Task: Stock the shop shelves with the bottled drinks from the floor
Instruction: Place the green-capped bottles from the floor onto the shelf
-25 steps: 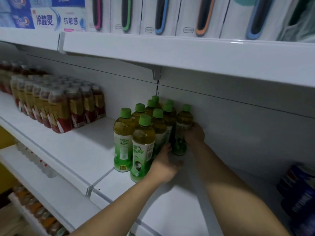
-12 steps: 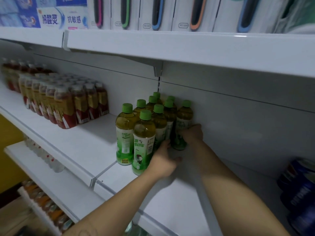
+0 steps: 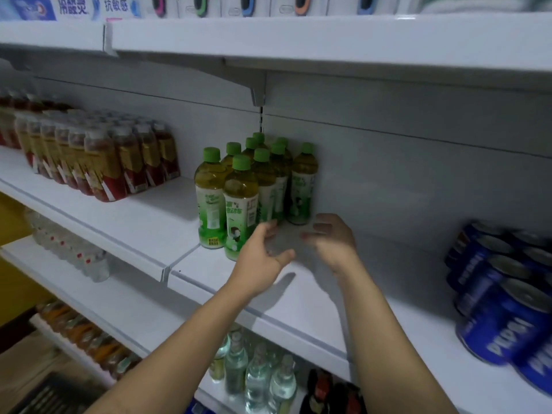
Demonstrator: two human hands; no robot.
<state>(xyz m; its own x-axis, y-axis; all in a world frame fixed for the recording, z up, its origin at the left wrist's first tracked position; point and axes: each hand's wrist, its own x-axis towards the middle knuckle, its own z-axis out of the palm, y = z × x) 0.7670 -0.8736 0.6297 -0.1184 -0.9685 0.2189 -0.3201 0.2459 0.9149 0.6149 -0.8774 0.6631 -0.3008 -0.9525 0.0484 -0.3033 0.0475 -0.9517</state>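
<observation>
Several green-capped tea bottles (image 3: 240,201) stand upright in a tight cluster on the white middle shelf (image 3: 304,297), against the back panel. The rightmost bottle (image 3: 302,186) stands at the group's right edge. My left hand (image 3: 261,258) hovers just in front of the cluster, fingers apart, holding nothing. Close beside it, my right hand (image 3: 331,240) sits a little below and right of the rightmost bottle, fingers loosely curled, empty and not touching any bottle.
A shrink-wrapped pack of red-labelled bottles (image 3: 98,162) stands to the left on the same shelf. Blue cans (image 3: 504,297) are stacked at the right. The upper shelf (image 3: 298,40) overhangs the bottles. Water bottles (image 3: 257,375) fill the shelf below.
Both hands have let go of the green bottles and pulled back toward me, now open in front of the cluster. The bottles stay in place.
</observation>
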